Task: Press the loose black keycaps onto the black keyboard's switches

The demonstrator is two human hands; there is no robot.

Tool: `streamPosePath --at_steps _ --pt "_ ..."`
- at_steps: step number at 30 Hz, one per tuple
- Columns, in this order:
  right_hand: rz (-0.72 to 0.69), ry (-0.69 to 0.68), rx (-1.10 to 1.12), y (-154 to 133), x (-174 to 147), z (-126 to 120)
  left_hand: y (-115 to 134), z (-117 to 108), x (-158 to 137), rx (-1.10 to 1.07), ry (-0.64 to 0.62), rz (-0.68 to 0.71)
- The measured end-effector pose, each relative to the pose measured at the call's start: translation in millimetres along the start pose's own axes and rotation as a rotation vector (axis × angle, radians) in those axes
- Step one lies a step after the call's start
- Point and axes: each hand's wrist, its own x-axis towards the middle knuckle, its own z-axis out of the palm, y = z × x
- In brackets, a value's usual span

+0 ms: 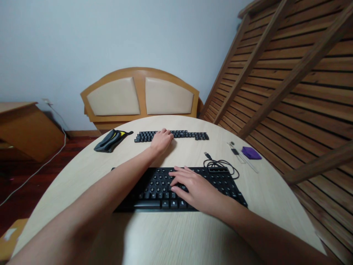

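While the left hand (162, 141) curls over keycap rows (180, 134), its grip's contents untellable, the keyboard (165, 204) lies this side, long axis crosswise, parallel; right hand (196, 187) nearer, atop it, fingers loosely spread, visibly holding nothing.

The one camera sits on the person's head and looks down over the close surface (270, 198), toward the wall (154, 33) at 12 o'clock.
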Motion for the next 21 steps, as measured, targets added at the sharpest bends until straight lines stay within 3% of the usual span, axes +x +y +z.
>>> streamPosePath --at_steps 5,11,14,18,21 --pt "-0.036 0.000 -0.039 0.4 -0.8 0.1 13.6 -22.3 -23.0 -0.114 0.044 0.016" --pt "-0.065 0.004 -0.100 -0.2 -0.5 -0.9 25.9 -42.0 -75.7 -0.321 0.075 -0.069" --pt "-0.064 -0.004 -0.111 -0.1 -0.6 -1.4 28.3 -47.8 -102.1 -0.421 0.041 -0.104" --pt "-0.048 -0.009 -0.092 0.3 -0.3 -1.4 31.5 -55.2 -131.1 -0.764 -0.057 -0.193" --pt "-0.049 -0.009 -0.101 1.5 -0.1 -0.4 34.5 -58.7 -146.6 -0.835 -0.073 -0.204"
